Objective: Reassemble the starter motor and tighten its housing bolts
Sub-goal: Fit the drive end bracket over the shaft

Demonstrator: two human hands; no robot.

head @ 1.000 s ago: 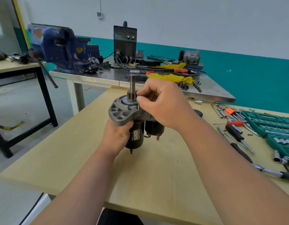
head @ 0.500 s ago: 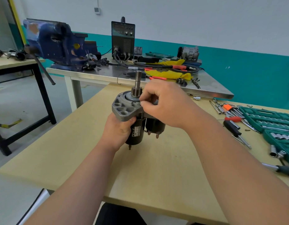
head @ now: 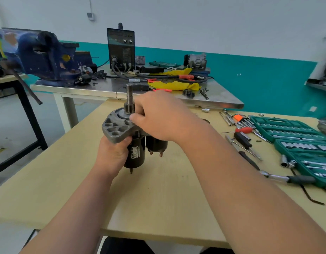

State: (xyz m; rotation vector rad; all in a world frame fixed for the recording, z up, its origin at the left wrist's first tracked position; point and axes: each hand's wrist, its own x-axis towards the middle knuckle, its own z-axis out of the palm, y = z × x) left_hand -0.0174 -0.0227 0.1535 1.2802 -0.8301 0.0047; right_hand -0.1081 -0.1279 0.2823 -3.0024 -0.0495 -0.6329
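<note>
So compared with half a second before, not much had changed: the starter motor [head: 134,154] was still held upright over the near-middle of the wooden table [head: 158,198], shaft [head: 129,97] pointing up and the black body hanging below the grey flange [head: 115,130]. I couldn't tell if the bottom stud touched the tabletop. The left hand [head: 112,153] had kept the same grip, fingers wrapped round the body right under the flange with the thumb against the flange's edge. The right hand [head: 162,118] had stayed on top but shifted a bit. Its fingers were curled close together behind the pinion and its thumb tip sat on the flange face just beside it. Whether it pinched anything small there, I couldn't tell. On the table's right side lay a loose row of screwdrivers [head: 242,138], a ratchet [head: 286,178] and an open green socket set [head: 286,129], all well apart from the motor. Behind the table stood a steel bench [head: 107,87] carrying a big blue vise [head: 43,54] on its left, a dark welder box [head: 121,46] with cables in the middle, and yellow rags [head: 175,85] near some red-handled pliers. The back wall was white up top with a teal band [head: 259,79] along the bottom, and the floor was grey.
</note>
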